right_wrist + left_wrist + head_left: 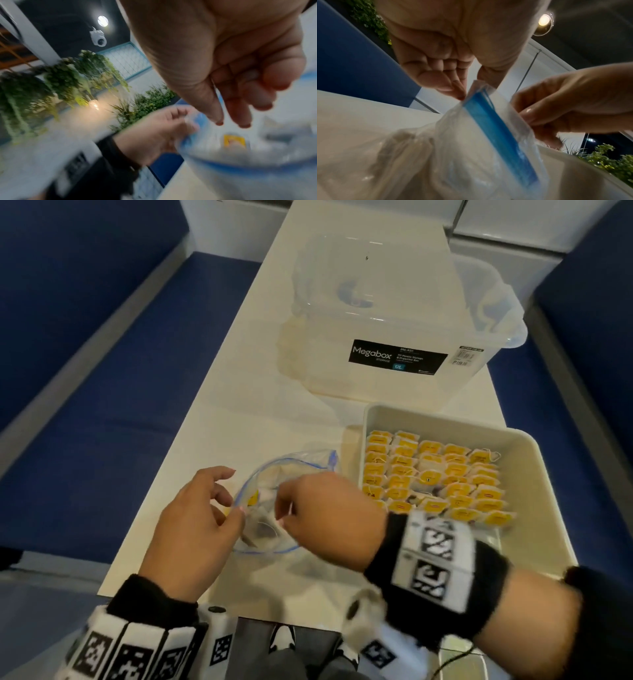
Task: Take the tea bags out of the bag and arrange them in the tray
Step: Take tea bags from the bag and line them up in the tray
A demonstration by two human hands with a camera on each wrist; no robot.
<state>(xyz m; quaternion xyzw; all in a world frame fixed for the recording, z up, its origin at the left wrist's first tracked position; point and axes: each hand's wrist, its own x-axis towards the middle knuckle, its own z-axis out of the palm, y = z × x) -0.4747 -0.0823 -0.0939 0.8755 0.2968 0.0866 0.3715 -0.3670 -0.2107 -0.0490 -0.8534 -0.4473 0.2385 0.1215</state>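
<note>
Just left of the tray [376, 419], my left hand [191, 529] pinches the bag [270, 474] rim. My right hand [322, 515], fingers loosely curled and holding nothing, is over its mouth, with the tea bags [252, 497] directly below.

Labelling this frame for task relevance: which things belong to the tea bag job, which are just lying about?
In the job:
zip bag, mouth open
tea bags in rows in the tray
tray
left hand at the bag's rim
right hand over the bag's mouth

Lying about:
clear storage box
</note>
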